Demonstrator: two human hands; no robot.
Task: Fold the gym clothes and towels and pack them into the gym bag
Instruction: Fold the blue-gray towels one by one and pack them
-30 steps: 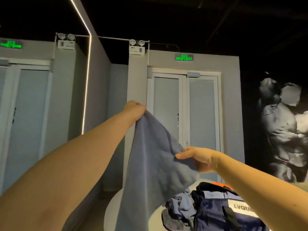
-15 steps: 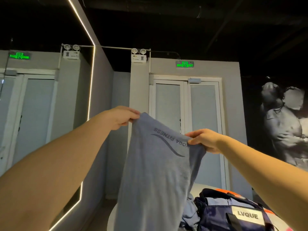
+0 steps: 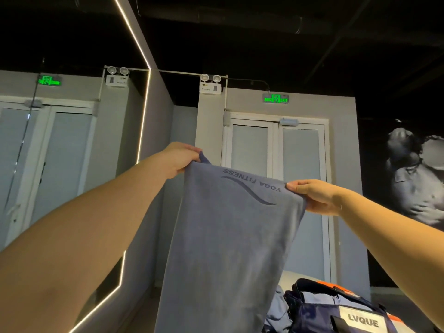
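A blue-grey towel [image 3: 228, 248] with an upside-down "YOGA FITNESS" print hangs stretched in front of me. My left hand [image 3: 180, 157] pinches its top left corner, and my right hand [image 3: 314, 195] pinches its top right corner, a little lower. Below on the right lies the navy gym bag [image 3: 336, 311] with an "LVQUE" label and orange trim, its top open. Crumpled blue clothes [image 3: 276, 313] lie beside the bag, partly hidden by the towel.
The bag rests on a pale round table [image 3: 295, 276] at the lower right. White double doors [image 3: 276, 176] stand ahead under a green exit sign. A mirrored wall [image 3: 60, 164] with a light strip runs along the left. A dark mural covers the right wall.
My right hand has slid up and out to the towel's top right corner, and both hands have spread apart, so the towel now hangs flat with its print showing.
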